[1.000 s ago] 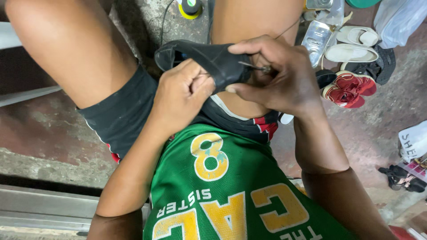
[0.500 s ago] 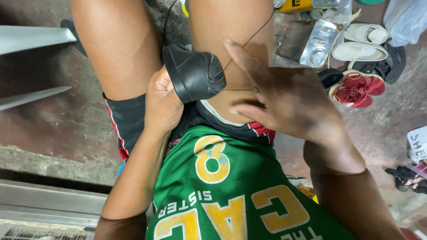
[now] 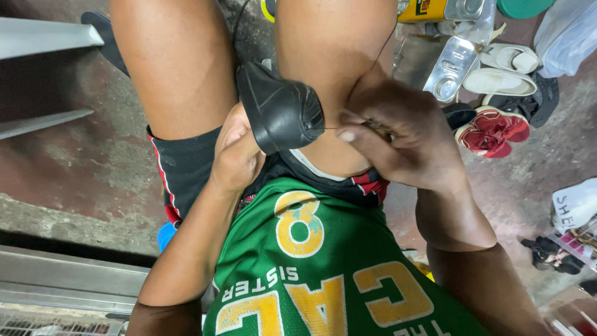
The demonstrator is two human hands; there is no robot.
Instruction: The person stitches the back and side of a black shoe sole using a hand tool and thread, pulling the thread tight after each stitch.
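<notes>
The floor (image 3: pixel 74 180) is rough concrete, stained dark red and grey. Nearest to the camera is a green jersey (image 3: pixel 323 274) with yellow print. Just above it the left hand (image 3: pixel 233 152) is clenched around the underside of a black shoe (image 3: pixel 280 112), which sits between the two bare knees. The shoe is smooth, slightly shiny leather with a rounded toe and a seam line near its edge. Just beside its right edge, the right hand (image 3: pixel 398 140) pinches a thin thread (image 3: pixel 333 128) between thumb and fingertips; the thread runs taut to the shoe. Further beyond the right fingers lie red shoes (image 3: pixel 491 130), white shoes (image 3: pixel 504 71) and a metal tin (image 3: pixel 451 68).
</notes>
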